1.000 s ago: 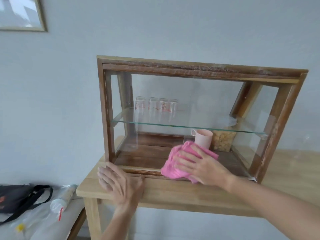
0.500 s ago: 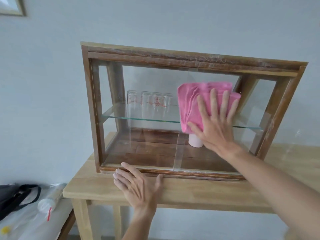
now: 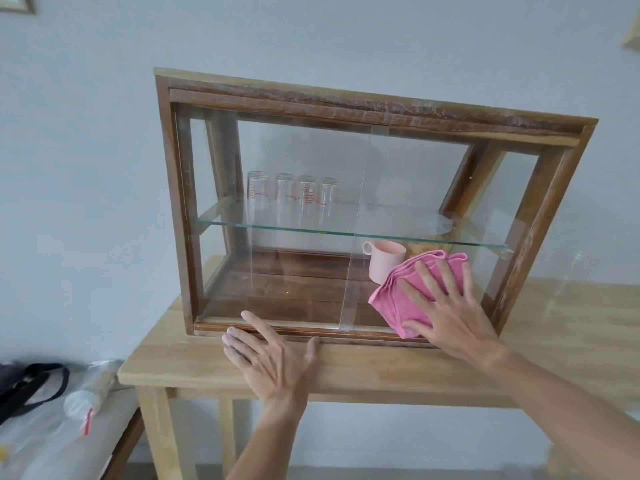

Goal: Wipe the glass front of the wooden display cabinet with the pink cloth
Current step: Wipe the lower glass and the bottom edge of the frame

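Right hand (image 3: 450, 313), fingers spread flat, presses the pink cloth (image 3: 414, 289) onto the lower-right part of the glass front (image 3: 294, 271) of the wooden display cabinet (image 3: 346, 102). Left hand (image 3: 273, 358) lies open & flat on the wooden table (image 3: 571, 323) at the cabinet's bottom rail, holding nothing, prob. bracing it. Progress: wiping underway; no streaks show, so can't tell which areas are done vs left. Cabinet sits on the table against a pale wall; pink mug (image 3: 384, 259) and measuring glasses (image 3: 294, 192) inside.
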